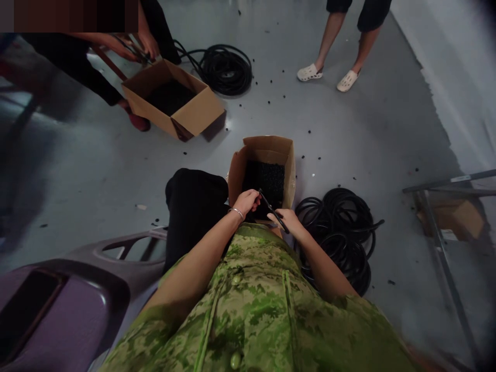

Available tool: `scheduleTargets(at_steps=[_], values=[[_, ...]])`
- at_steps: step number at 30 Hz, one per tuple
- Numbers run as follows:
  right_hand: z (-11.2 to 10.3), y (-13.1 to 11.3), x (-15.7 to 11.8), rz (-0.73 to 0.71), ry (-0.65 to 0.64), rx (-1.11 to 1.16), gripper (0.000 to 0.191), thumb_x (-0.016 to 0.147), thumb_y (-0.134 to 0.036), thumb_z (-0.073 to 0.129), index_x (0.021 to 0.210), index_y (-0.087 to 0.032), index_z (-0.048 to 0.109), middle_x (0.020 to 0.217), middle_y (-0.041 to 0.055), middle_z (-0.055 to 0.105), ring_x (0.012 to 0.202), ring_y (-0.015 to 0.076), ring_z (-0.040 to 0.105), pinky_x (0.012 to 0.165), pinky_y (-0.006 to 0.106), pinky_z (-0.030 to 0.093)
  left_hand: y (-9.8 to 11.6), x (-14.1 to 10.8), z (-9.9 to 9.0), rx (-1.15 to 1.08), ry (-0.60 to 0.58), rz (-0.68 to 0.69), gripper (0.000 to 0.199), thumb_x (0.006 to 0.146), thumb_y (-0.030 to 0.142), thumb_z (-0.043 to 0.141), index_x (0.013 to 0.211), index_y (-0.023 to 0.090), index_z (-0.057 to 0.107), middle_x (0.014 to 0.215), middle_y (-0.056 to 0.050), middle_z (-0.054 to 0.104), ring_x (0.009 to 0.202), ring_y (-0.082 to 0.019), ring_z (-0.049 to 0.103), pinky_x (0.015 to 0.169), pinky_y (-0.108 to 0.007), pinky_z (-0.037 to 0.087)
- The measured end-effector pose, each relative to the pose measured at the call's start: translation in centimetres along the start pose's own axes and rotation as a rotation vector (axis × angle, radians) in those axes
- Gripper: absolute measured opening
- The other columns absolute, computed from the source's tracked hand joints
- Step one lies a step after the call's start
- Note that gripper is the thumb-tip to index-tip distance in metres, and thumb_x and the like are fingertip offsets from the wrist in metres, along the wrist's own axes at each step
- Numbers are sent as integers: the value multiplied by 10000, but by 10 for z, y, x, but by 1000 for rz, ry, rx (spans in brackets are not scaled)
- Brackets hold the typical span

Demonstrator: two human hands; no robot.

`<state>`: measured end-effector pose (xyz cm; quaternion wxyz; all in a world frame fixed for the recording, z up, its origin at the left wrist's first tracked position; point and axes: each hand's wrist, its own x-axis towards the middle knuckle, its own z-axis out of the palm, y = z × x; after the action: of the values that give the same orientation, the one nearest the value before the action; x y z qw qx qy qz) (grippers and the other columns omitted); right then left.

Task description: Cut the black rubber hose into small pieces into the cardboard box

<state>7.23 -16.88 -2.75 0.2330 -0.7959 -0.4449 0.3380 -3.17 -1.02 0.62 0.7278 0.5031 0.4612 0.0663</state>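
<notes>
My left hand (249, 201), with a bracelet at the wrist, is closed over the near part of a cardboard box (290, 170). What its fingers pinch is too small to make out. My right hand (285, 219) is wrapped round the handles of a dark slender tool (274, 211), which looks like cutters or pliers. The tool's tip points up and left, close to my left fingertips. Many small black pieces (267, 178) fill the box below my hands.
Coiled black hose (344, 227) lies right of the box, another coil (227, 70) farther off. A person works over a second box (205, 111) at upper left; another stands at upper right. A purple chair (77, 310) is at lower left, a metal frame (437, 243) at right.
</notes>
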Motion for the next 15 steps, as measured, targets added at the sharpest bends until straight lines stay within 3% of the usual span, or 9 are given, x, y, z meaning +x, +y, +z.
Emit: scheduleTargets(at_steps=[15], values=[[-2, 6, 0, -3, -28, 35, 538, 835, -641, 491, 579, -176, 578, 508, -12, 539, 531, 117, 487, 513, 204, 276, -1, -1, 0, 22, -48, 16, 179, 812, 202, 516, 641, 155, 542, 514, 24, 504, 361, -45, 359, 372, -183, 267]])
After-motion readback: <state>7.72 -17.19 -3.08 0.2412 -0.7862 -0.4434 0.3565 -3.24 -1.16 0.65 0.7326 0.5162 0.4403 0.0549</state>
